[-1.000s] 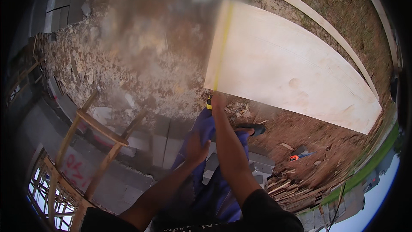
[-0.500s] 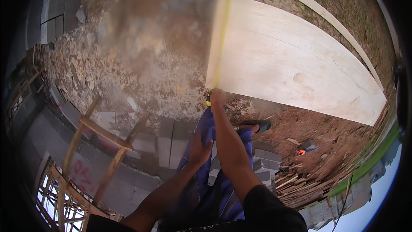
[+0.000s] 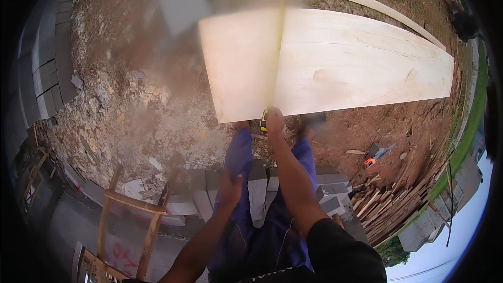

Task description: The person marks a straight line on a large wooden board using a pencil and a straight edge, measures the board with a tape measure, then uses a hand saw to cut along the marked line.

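Observation:
A pale plywood sheet lies on the ground in front of me. My right hand grips a yellow and black tape measure at the sheet's near edge. From it a yellow tape blade runs out across the sheet, well in from the left edge; its far end is blurred. My left hand rests on my left leg with its fingers stretched out, holding nothing.
A long curved-looking wood strip lies beyond the sheet. To the right are an orange-handled saw and a pile of wood strips. Grey blocks stand around my legs, and a wooden frame is at lower left.
Along the sheet, my right hand and the extended tape have moved rightward, away from its left edge. My left hand stays at my leg. The whole view has shifted.

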A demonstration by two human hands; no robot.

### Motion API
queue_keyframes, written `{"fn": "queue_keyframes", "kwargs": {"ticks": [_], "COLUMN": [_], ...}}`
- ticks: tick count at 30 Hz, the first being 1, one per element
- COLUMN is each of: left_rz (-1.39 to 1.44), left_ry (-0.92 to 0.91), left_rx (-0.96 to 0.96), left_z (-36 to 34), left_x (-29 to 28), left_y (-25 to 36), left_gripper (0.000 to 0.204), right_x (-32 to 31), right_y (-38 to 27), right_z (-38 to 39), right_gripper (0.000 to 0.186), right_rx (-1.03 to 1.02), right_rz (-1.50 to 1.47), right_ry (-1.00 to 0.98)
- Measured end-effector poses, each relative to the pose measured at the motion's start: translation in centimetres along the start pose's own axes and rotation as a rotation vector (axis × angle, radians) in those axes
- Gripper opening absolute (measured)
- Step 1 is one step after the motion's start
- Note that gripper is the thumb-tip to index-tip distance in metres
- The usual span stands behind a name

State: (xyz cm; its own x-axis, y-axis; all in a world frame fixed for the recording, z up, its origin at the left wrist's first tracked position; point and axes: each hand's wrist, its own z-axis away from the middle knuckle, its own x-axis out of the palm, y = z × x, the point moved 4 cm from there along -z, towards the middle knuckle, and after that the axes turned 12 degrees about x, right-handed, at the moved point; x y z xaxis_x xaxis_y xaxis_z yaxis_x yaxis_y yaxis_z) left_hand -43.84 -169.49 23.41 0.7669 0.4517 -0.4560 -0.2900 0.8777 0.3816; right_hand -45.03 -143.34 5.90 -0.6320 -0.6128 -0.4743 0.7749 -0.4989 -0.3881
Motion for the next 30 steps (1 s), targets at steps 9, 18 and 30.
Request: {"fn": "queue_keyframes", "kwargs": {"ticks": [9,18,30], "left_rz": [-0.066,-0.341,-0.494], "left_ry": [0.168,-0.037,-0.065], "left_rx": [0.046,0.014,0.086], "left_z": [-0.9,5.4,8.1], "left_x": [3.6,10.3,17.2], "left_y": [2.7,9.8,19.0], "left_gripper": [0.071,0.082,0.086], "right_x": [-25.7,-40.9,-46.3], "right_y": [-1.0,0.0,3.1], "right_z": [-13.7,-22.4,-27.7], "right_gripper": [0.026,0.029,0.032], "right_rx": [-0.171,0.027,-0.031], "right_rz": [0.169,0.204,0.217], "right_ry": [0.165,0.104,0.068]}}
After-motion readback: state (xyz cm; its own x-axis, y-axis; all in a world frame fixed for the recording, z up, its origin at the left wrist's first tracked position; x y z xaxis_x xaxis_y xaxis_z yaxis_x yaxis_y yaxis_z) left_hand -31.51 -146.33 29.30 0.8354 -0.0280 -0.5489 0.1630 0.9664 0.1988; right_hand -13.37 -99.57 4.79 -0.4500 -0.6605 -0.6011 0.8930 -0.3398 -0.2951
